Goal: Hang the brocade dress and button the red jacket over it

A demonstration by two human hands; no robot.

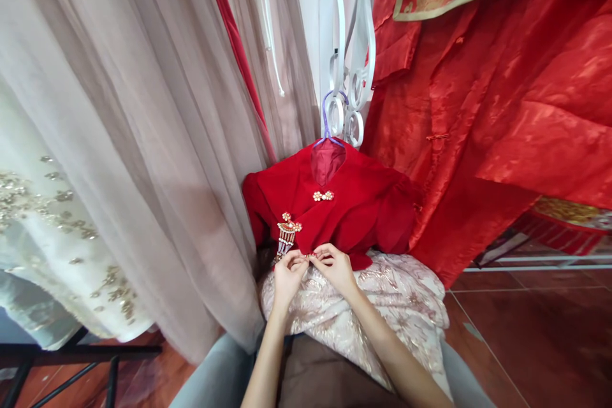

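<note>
A red velvet jacket [354, 217] hangs by its neck on a purple hanger [327, 118] in front of me. Gold-and-white flower clasps [324, 196] sit below its collar, and a beaded tassel ornament [287, 233] hangs on its left side. My left hand [289, 273] is closed in a pinch at the jacket's lower front edge. Right beside it, my right hand [335, 268] pinches the same edge, fingertips almost meeting. Something small and light-coloured shows between the fingertips, too small to name. Below both hands, a white-and-gold brocade cloth [382, 299] spreads over my lap.
Sheer pinkish curtains [157, 140] fall at the left, beside a white gown with gold beading [62, 229]. Red satin garments [497, 95] hang at the right. A white scrolled metal stand [354, 126] is behind the hanger. Black metal bars [95, 352] cross the lower left above red floor tiles [540, 325].
</note>
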